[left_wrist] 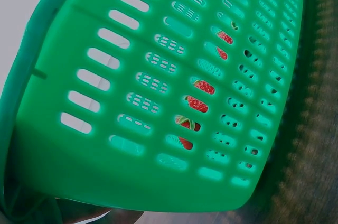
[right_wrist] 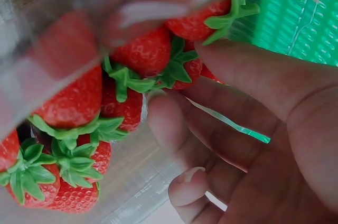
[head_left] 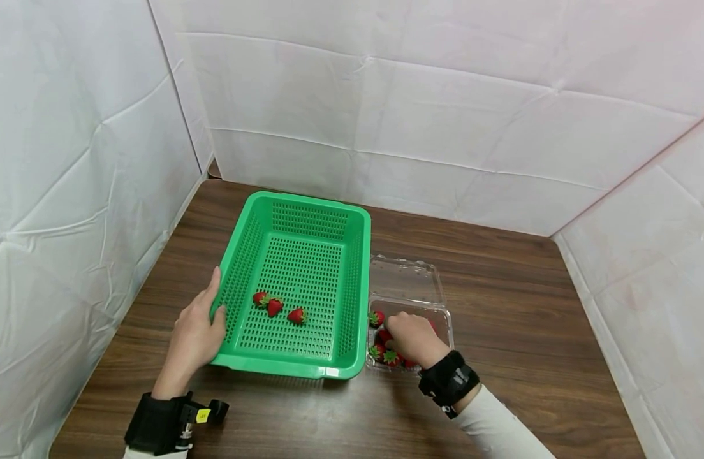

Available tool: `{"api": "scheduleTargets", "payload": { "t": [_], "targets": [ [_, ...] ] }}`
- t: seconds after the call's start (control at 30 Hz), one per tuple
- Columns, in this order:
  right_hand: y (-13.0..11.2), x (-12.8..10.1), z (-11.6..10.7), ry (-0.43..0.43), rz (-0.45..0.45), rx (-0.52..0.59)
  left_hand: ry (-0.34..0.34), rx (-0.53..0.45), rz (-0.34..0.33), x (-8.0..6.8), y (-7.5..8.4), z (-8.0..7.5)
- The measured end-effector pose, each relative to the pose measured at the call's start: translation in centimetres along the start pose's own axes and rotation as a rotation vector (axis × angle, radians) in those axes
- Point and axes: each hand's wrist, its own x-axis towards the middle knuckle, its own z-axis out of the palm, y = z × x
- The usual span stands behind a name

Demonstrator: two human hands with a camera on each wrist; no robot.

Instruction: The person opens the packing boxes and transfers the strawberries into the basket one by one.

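My left hand grips the left rim of a green perforated plastic basket, thumb over the edge and fingers along the outside. The left wrist view shows the basket's slotted outer wall, the hand mostly hidden. Three red strawberries lie on the basket floor. My right hand is down in a clear plastic clamshell box of strawberries. In the right wrist view its thumb and index finger pinch a strawberry with green leaves. Several other strawberries lie beside it.
The clamshell's clear lid lies folded back, away from me, next to the basket's right side. Both containers stand on a dark wooden table. White sheeting encloses the table at the back and both sides.
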Motion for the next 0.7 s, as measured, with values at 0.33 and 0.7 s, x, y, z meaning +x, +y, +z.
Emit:
{"api": "scheduleTargets", "payload": {
  "t": [0.33,0.7],
  "targets": [
    [0.13,0.25,0.29,0.011,-0.014,-0.023,-0.004,0.001,-0.008,-0.05,0.05,-0.02],
    [0.03,-0.12,-0.44,0.033,-0.042,-0.02,0.006,-0.002,0.001,0.01,-0.02,0.12]
  ]
}}
